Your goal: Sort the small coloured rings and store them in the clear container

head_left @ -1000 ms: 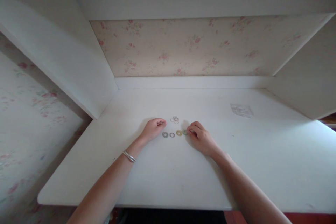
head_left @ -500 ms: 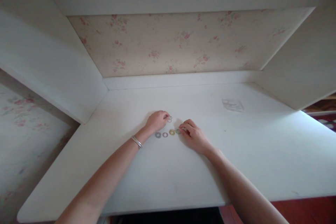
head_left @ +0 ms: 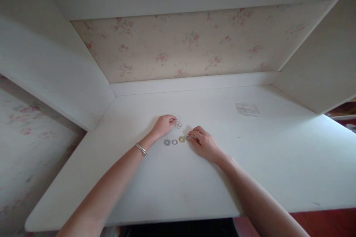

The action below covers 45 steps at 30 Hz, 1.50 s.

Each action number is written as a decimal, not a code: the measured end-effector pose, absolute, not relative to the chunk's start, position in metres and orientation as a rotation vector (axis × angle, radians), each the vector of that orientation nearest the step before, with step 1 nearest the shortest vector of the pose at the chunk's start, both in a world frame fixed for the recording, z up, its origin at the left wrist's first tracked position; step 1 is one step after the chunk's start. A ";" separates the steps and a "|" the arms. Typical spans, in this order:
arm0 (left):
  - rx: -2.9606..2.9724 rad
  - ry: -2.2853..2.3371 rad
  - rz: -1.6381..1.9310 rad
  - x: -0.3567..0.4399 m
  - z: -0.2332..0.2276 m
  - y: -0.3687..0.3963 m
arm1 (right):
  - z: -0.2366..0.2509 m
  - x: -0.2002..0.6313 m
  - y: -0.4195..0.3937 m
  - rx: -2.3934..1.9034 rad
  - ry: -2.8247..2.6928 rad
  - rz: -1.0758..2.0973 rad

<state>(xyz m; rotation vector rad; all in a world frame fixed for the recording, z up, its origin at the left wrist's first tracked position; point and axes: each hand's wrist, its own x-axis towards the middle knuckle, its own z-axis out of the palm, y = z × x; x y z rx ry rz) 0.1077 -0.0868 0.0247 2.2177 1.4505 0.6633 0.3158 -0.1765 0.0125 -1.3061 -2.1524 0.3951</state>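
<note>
On the white desk (head_left: 172, 185) lies a short row of small flat rings (head_left: 174, 142): two grey ones, a yellow one and a greenish one at the right end. My right hand (head_left: 204, 143) rests on the desk with its fingertips on the greenish ring. Behind the row sits a small cluster of thin rings (head_left: 178, 125). My left hand (head_left: 164, 124), with a silver bangle on the wrist, has its curled fingertips at the left edge of that cluster; whether it grips a ring is not visible.
A small clear plastic bag (head_left: 247, 109) lies flat at the back right of the desk. White side panels (head_left: 55, 77) and a flowered back wall (head_left: 178, 48) enclose the desk. The front edge runs close to my forearms.
My left hand has moved right and forward from beside the row onto the cluster of thin rings. My right hand has stayed at the right end of the row. The camera shifted.
</note>
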 end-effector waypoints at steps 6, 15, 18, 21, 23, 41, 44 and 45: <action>2.152 1.384 0.753 0.081 0.033 -0.117 | 0.011 0.316 -0.175 -1.288 -2.165 0.393; 2.197 1.328 0.754 0.065 0.030 -0.177 | 0.012 0.314 -0.175 -1.332 -2.081 0.458; 2.144 1.312 0.752 0.064 0.027 -0.180 | 0.012 0.313 -0.175 -1.342 -2.038 0.486; 2.020 1.303 0.788 0.061 0.025 -0.178 | 0.013 0.313 -0.175 -1.325 -2.025 0.505; 1.942 1.310 0.822 0.059 0.025 -0.176 | 0.012 0.313 -0.175 -1.325 -2.025 0.511; 1.850 1.283 0.787 0.054 0.024 -0.175 | 0.012 0.312 -0.176 -1.330 -2.044 0.523; 1.848 1.266 0.777 0.053 0.024 -0.176 | 0.012 0.312 -0.175 -1.327 -2.042 0.515; 1.845 1.266 0.772 0.053 0.023 -0.176 | 0.012 0.312 -0.175 -1.326 -2.043 0.513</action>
